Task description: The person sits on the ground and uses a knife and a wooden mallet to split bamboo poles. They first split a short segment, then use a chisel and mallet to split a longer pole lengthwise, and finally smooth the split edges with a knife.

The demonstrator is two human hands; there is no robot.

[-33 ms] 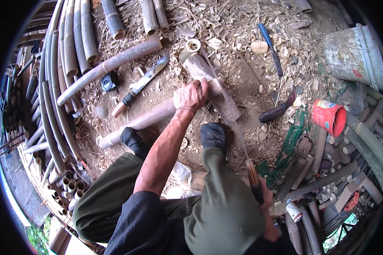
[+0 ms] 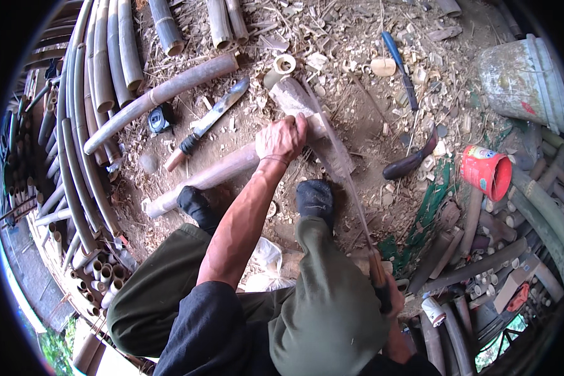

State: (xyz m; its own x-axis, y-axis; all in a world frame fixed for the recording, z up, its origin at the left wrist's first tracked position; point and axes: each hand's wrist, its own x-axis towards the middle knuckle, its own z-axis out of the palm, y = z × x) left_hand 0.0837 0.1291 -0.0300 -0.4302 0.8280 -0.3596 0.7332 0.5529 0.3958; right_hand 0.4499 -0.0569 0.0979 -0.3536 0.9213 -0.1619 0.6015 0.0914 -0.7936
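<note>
My left hand (image 2: 282, 139) is closed around a bamboo pole (image 2: 213, 173) and presses it down across a wooden block (image 2: 292, 95). The pole slants from the lower left up to the block, its near part beside my dark-socked feet. Beyond my right knee, my right hand (image 2: 393, 302), partly hidden by the trouser leg, grips the handle of a handsaw (image 2: 356, 202). The long thin blade runs up and left from there, crossing the pole's right end just right of my left hand. How deep the teeth sit in the bamboo cannot be made out.
Left lie a machete (image 2: 213, 118), a tape measure (image 2: 161, 119) and another bamboo pole (image 2: 163, 97). A blue-handled knife (image 2: 400, 69), a dark-handled curved blade (image 2: 410, 160), a red container (image 2: 486, 173) and a grey bucket (image 2: 521, 81) stand or lie rightward. Wood chips cover the ground.
The handsaw and my right hand have shifted slightly down and toward me, and more of the blade's flat side shows. My left hand and the bamboo pole have stayed in place.
</note>
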